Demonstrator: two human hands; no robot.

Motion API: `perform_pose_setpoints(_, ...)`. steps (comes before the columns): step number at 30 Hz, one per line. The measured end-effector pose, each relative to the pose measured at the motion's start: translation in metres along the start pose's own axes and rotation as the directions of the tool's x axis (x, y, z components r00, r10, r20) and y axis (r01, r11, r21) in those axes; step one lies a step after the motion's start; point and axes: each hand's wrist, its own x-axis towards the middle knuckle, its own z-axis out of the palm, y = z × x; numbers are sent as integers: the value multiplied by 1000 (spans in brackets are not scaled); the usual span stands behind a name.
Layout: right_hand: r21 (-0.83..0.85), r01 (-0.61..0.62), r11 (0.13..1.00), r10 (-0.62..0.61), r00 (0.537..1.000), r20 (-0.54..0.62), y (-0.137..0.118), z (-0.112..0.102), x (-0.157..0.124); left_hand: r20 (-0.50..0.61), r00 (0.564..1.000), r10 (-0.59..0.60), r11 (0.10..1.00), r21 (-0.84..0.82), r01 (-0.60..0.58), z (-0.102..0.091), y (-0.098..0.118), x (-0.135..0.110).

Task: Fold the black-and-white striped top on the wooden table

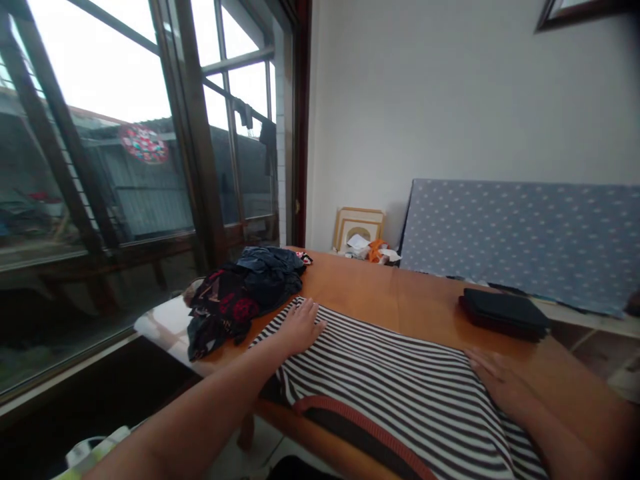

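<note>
Left hand (300, 327), right hand (495, 380) both spread flat, pressing down! On tabletop (400, 293), striped shirt (380, 380) under both hands, dark clothes pile (240, 293) just beside left hand, black case (503, 313) nr right hand, wooden frame (357, 227) at far end w/ wall behind.

A striped knit cloth shirt (380, 380) lies on a glossy, smooth orange-brown wooden table (400, 300), near a crumpled heap of dark cloth garments (240, 300), a matt black folded item (503, 313) and a dotted blue fabric panel (520, 233).
</note>
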Motion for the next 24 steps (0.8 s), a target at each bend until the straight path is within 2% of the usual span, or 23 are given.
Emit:
perform_pose_setpoints(3, -4, -6, 1000, 6, 998, 60, -15, -9, -3, 48, 994, -97, 995, 27, 95, 3, -25, -6)
perform_pose_setpoints(7, -27, 4, 1000, -2, 997, 82, -32, -20, -10, 117, 986, -116, 993, 2, 117, 2, -34, -3)
perform_pose_setpoints(12, -50, 37, 998, -32, 995, 95, -45, -31, -17, 25, 997, -73, 996, -44, 74, -6, -40, 11)
perform_pose_setpoints(17, -84, 23, 996, -14, 994, 108, -47, -28, -12, 98, 991, -95, 989, -103, 105, 5, -55, 11)
perform_pose_setpoints(24, -138, 2, 990, 13, 995, 103, -51, -22, -9, 91, 991, -96, 989, -102, 105, 13, -60, 11)
